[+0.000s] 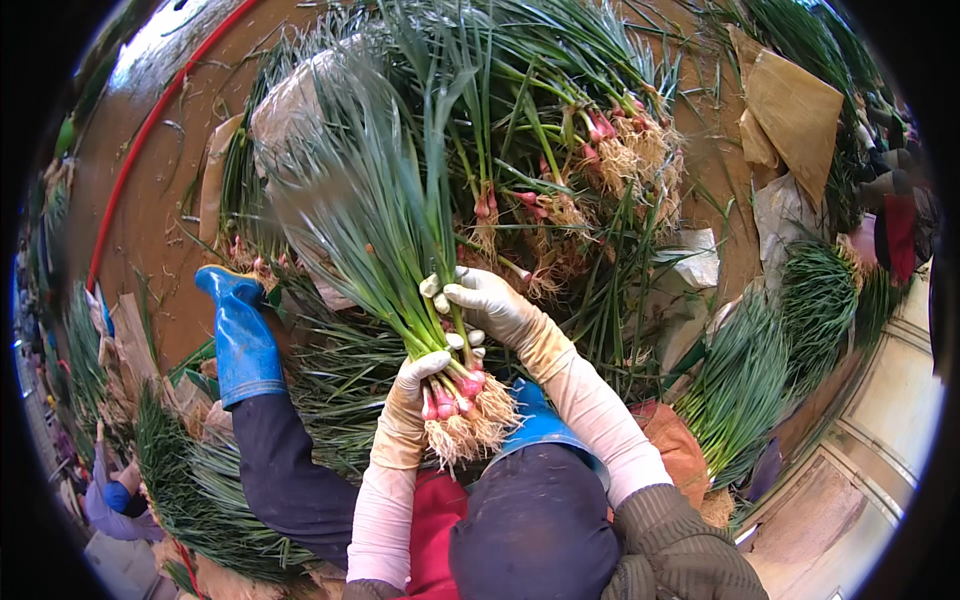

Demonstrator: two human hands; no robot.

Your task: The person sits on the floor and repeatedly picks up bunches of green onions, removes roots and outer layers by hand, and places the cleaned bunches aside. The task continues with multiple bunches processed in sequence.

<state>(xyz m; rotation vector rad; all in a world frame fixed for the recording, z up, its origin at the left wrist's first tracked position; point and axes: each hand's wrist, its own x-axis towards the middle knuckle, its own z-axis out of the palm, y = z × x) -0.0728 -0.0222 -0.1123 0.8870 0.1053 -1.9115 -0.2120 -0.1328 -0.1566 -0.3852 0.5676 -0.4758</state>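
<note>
Both my hands wear whitish gloves. My left hand [420,382] is closed round the lower stems of a bunch of green garlic plants [397,247], just above their pink bulbs and pale roots. My right hand [491,304] grips stems at the right side of the same bunch, a little higher up. The long green leaves fan upward and away from me. Beyond my hands lies a large heap of similar plants [555,82], with pink bulbs and tangled roots at its right side. Loose leaves [345,375] lie beneath the bunch.
A red hose [139,142] curves over the wet brown floor at the left. My blue rubber boot [244,337] stands left of my hands. Plant bundles [742,375] lie at the right, near brown sheets [795,112]. A person in a blue cap [120,499] is at the lower left.
</note>
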